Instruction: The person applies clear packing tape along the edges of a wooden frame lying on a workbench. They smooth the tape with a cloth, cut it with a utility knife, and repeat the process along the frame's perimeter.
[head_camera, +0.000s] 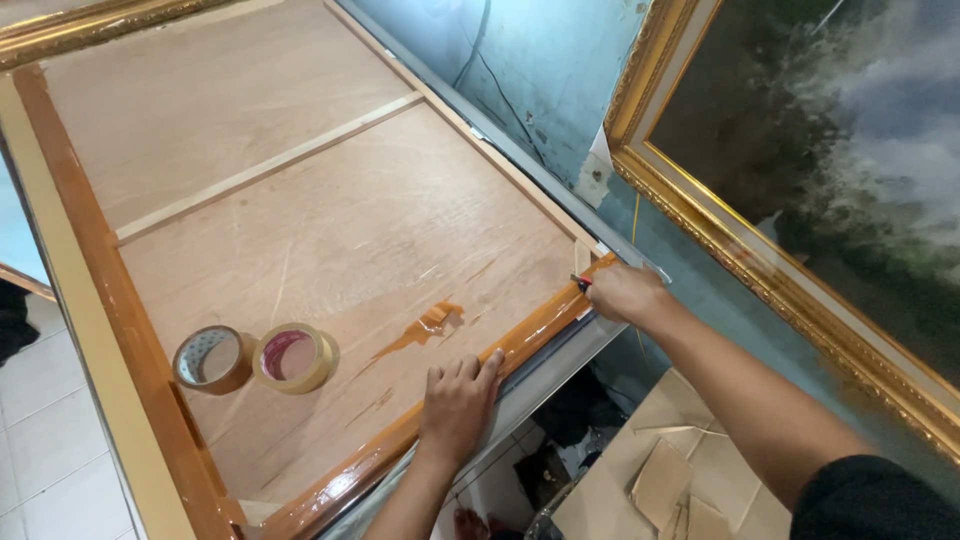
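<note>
From the head camera, the left hand (457, 400) lies flat, fingers spread, pressing the brown tape strip (520, 340) along the near edge of the plywood backing board (330, 220). The right hand (622, 293) is closed around a small red-tipped cutter (581, 282) at the board's right corner. Two tape rolls (253, 358) rest on the board, left of the hands.

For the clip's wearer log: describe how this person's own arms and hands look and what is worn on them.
Both forearms are bare, and no gloves, rings, watch or bracelets show. The left hand has bare fingers with short nails. The right hand is bare too; further up that arm a black sleeve covers the upper part, ending above the elbow. No markings can be seen on either arm.
</note>
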